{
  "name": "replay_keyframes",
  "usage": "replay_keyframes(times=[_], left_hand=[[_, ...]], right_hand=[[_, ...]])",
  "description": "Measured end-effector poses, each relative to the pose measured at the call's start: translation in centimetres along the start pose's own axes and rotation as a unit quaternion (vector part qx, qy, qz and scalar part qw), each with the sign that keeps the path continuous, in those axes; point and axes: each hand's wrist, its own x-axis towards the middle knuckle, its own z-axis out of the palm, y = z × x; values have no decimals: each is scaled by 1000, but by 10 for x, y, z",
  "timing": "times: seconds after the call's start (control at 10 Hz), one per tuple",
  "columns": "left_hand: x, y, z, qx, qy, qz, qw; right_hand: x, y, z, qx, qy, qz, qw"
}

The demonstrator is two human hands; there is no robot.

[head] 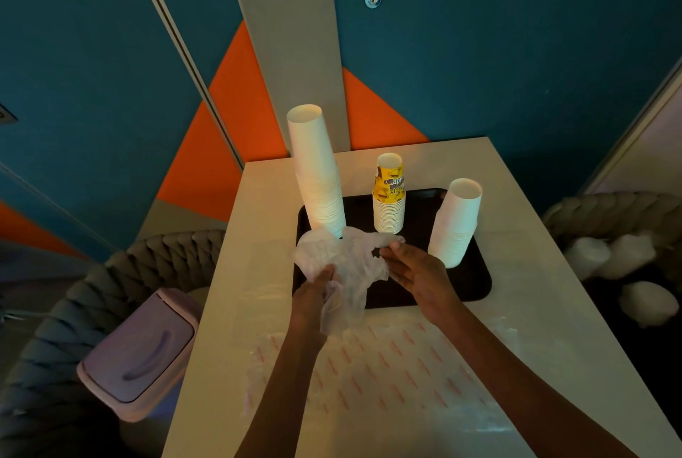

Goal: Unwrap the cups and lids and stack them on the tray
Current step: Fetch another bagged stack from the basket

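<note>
Three upside-down cup stacks stand on the black tray [476, 284]: a tall white stack [317, 177] at the left, a shorter stack with a yellow printed cup on top [389, 195] in the middle, a white stack [455, 223] at the right. Over the tray's front left corner my left hand [313, 291] grips a crumpled clear plastic wrapper [347, 265]. My right hand [417, 269] pinches the wrapper's upper right end with thumb and fingers.
A flat clear wrapper with red stripes [387, 365] lies on the white table [535, 273] in front of the tray. A lidded bin [136, 354] stands left of the table. Woven chairs flank the table; white bundles [623, 258] lie on the right chair.
</note>
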Motion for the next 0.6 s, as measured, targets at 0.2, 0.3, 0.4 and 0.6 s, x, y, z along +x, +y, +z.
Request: replay_keyframes(times=[0.2, 0.3, 0.4, 0.6], left_hand=[[3, 1, 2, 17, 11, 11, 1000], [0, 1, 1, 23, 35, 17, 999], [7, -5, -8, 37, 30, 35, 998], [10, -14, -25, 19, 44, 14, 999]], right_hand=[[7, -4, 1, 25, 20, -8, 999], [10, -4, 2, 41, 19, -3, 999], [14, -9, 0, 66, 38, -14, 997], [18, -25, -6, 13, 94, -67, 993]])
